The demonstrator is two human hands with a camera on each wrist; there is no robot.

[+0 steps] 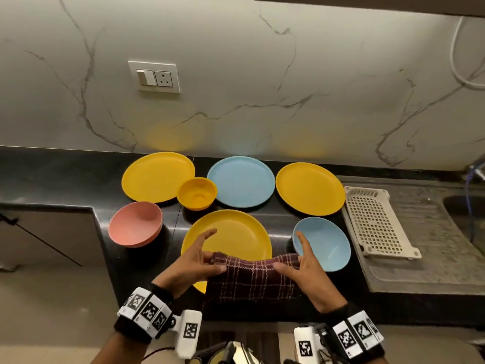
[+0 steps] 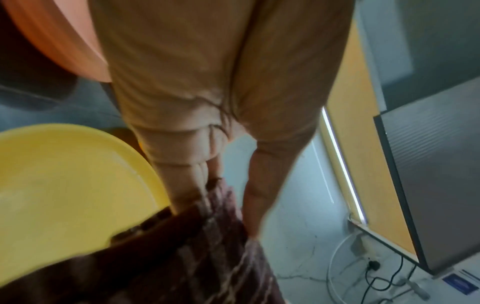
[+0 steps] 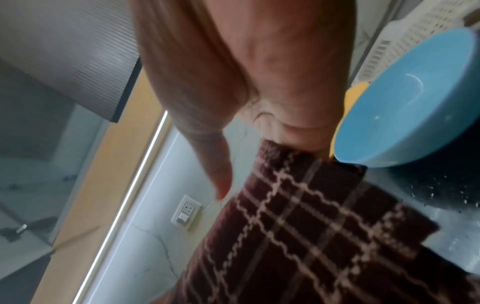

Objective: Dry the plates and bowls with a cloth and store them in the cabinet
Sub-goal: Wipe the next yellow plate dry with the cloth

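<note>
A maroon checked cloth (image 1: 252, 277) is stretched between my two hands over the counter's front edge. My left hand (image 1: 210, 258) pinches its left upper edge with the forefinger pointing out. My right hand (image 1: 291, 258) pinches the right upper edge the same way. Just behind the cloth lies a yellow plate (image 1: 231, 232), partly covered by it. A blue bowl (image 1: 325, 243) stands to its right and a pink bowl (image 1: 135, 223) to its left. The left wrist view shows the cloth (image 2: 182, 257) beside the yellow plate (image 2: 64, 174). The right wrist view shows the cloth (image 3: 311, 236) by the blue bowl (image 3: 405, 98).
At the back of the black counter (image 1: 65, 179) lie a yellow plate (image 1: 154, 177), a small yellow bowl (image 1: 196, 197), a blue plate (image 1: 241, 181) and another yellow plate (image 1: 309, 189). A white drying rack (image 1: 375, 222) rests on the steel drainboard at the right, beside the sink.
</note>
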